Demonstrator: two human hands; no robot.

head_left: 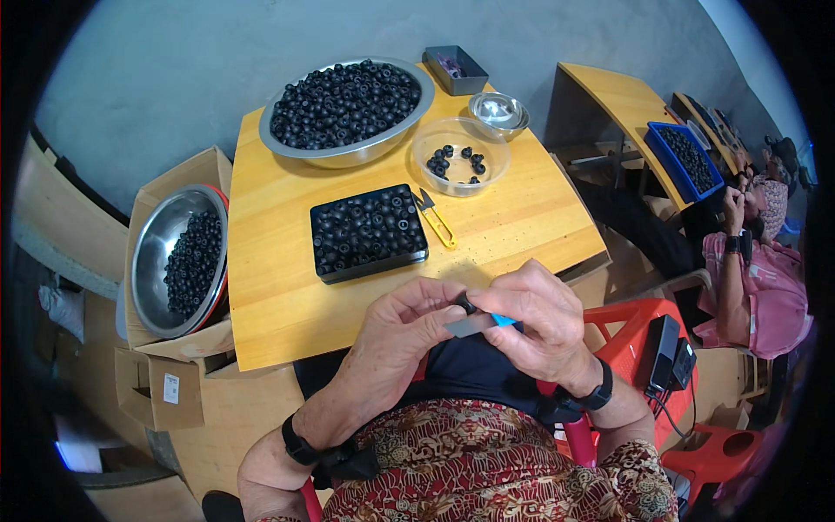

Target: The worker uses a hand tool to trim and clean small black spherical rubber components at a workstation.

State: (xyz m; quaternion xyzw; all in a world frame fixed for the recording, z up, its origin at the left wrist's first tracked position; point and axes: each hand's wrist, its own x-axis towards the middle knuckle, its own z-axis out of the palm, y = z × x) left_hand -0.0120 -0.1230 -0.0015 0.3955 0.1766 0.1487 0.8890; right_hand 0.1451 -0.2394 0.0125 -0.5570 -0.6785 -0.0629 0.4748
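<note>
In front of my lap, my left hand (391,335) pinches a small round black part (464,302) between thumb and fingertips. My right hand (541,324) is closed on a flat grey blade (470,326) with a blue grip end. The blade lies just below the black part, by my left thumb; whether its edge touches the part I cannot tell. Beyond my hands, a black tray (365,233) is full of similar black parts with holes. Yellow-handled thread snips (437,222) lie against the tray's right side.
A large steel basin (421,109) heaped with black parts stands on the wooden table (278,300). A clear plastic bowl (497,174), a small metal bowl (513,130) and a grey box (465,84) are beside it. Another basin (150,261) sits left. A person in pink (770,291) works at right.
</note>
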